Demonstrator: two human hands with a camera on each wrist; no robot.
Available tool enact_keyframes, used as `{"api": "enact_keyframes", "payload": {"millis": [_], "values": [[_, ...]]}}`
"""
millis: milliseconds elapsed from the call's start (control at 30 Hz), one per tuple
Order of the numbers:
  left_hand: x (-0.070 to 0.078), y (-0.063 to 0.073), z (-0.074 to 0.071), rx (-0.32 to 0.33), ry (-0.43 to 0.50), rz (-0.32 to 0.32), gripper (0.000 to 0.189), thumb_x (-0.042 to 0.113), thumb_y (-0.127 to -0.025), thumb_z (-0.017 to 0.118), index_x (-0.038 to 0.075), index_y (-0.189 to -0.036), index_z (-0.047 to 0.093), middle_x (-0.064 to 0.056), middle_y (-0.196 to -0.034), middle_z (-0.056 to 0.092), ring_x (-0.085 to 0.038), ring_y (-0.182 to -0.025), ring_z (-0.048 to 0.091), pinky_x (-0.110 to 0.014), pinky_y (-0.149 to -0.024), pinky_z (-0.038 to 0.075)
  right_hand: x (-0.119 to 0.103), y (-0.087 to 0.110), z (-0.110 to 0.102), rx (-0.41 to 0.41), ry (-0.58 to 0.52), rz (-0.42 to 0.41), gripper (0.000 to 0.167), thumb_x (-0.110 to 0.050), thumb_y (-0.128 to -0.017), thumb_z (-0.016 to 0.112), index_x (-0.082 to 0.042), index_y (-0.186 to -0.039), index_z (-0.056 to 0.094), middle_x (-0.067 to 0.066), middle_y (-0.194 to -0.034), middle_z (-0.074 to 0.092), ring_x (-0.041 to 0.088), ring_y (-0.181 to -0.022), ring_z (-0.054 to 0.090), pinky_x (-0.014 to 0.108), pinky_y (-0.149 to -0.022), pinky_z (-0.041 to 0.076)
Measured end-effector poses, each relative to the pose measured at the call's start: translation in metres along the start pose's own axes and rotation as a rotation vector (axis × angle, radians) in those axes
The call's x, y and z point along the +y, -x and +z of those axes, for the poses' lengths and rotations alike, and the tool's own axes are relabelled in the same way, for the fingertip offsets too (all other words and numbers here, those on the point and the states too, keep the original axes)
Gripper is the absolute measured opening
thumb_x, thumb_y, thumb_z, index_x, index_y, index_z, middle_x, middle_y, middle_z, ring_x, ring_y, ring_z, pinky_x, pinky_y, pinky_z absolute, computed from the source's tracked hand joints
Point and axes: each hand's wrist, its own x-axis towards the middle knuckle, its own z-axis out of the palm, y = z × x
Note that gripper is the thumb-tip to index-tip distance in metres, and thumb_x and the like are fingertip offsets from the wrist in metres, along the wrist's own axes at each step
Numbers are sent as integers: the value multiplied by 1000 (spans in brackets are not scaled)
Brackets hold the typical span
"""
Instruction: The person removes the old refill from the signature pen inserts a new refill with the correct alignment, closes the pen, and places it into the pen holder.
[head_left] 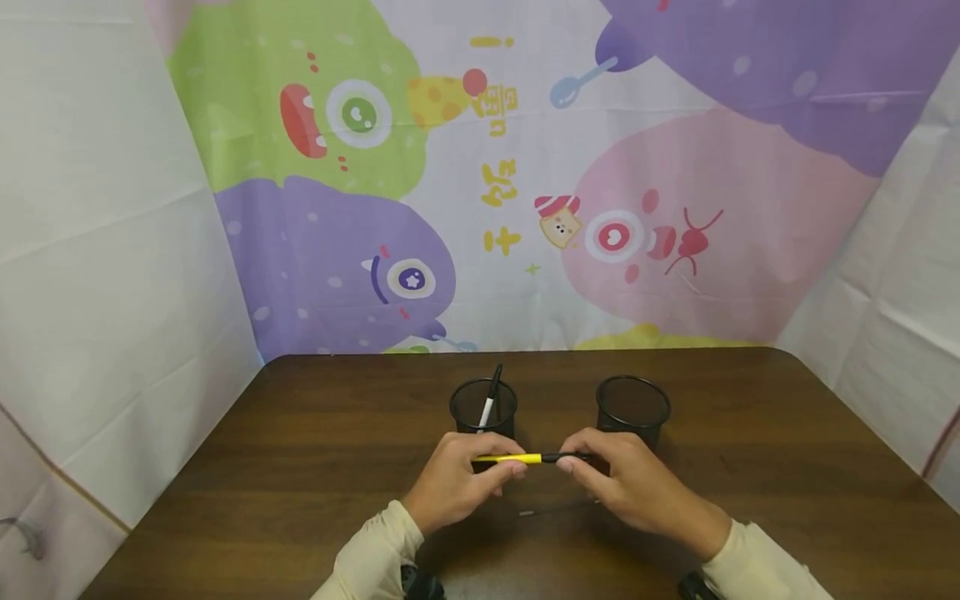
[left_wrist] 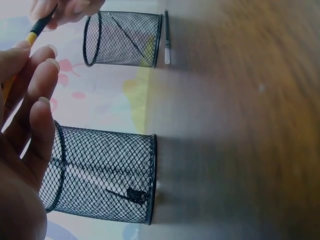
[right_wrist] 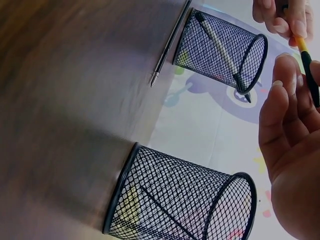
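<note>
A yellow-and-black pen (head_left: 531, 458) lies level between my two hands, above the table. My left hand (head_left: 461, 479) pinches its yellow part between thumb and fingers. At the black end, my right hand (head_left: 637, 483) pinches it the same way. Just behind the left hand stands a black mesh pen cup (head_left: 452, 410), with a white-and-black pen (head_left: 491, 398) leaning out over its rim. A second mesh cup (head_left: 633, 427) stands behind the right hand; a thin dark stick (right_wrist: 167, 212) shows through its mesh in the right wrist view.
A slim dark pen with a metal tip (right_wrist: 170, 45) lies on the wooden table (head_left: 300, 483), below the hands in the head view. A cartoon-printed cloth (head_left: 517, 308) hangs behind the table's far edge. White cloths (head_left: 97, 208) hang at both sides.
</note>
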Motion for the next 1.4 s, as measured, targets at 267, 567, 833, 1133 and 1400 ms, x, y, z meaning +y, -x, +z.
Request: {"api": "enact_keyframes", "payload": {"millis": [267,567,833,1133,1400], "values": [[-2,0,-1,-5,-1,5,9,16,-92,73,15,-102,74,5,-82,73,-5,-55,62,-28,-51,54,1,-1,-2,-20,14,11,3,-17,-98,66,-18,-101,66,-9,-76,62,3,-58,56,27,-51,50],[-4,1,-1,-7,30,-19,9,17,-93,72,15,-102,73,0,-81,73,-2,-56,60,-28,-52,54,0,0,0,53,38,-59,23,-5,-90,74,-17,-106,61,-10,-81,63,-2,-56,50,20,-47,44],[-4,1,0,5,10,-15,10,15,-92,73,15,-102,73,3,-83,73,-1,-56,60,-27,-53,53,0,0,-1,41,-13,-40,17,-8,-93,71,-19,-101,62,-9,-74,59,-1,-53,51,23,-44,46],[-3,1,0,7,4,-14,11,15,-92,73,16,-103,74,5,-84,72,-1,-56,60,-28,-53,53,-1,-1,-1,8,-13,-2,3,-14,-98,65,-16,-97,66,-11,-72,60,2,-57,56,25,-48,50],[-3,1,-2,11,12,-40,13,11,-91,75,16,-103,74,3,-84,73,-2,-56,61,-28,-53,54,0,0,-1,63,31,-34,19,-9,-92,73,-18,-106,63,-13,-75,58,-1,-54,51,22,-46,45]]}}
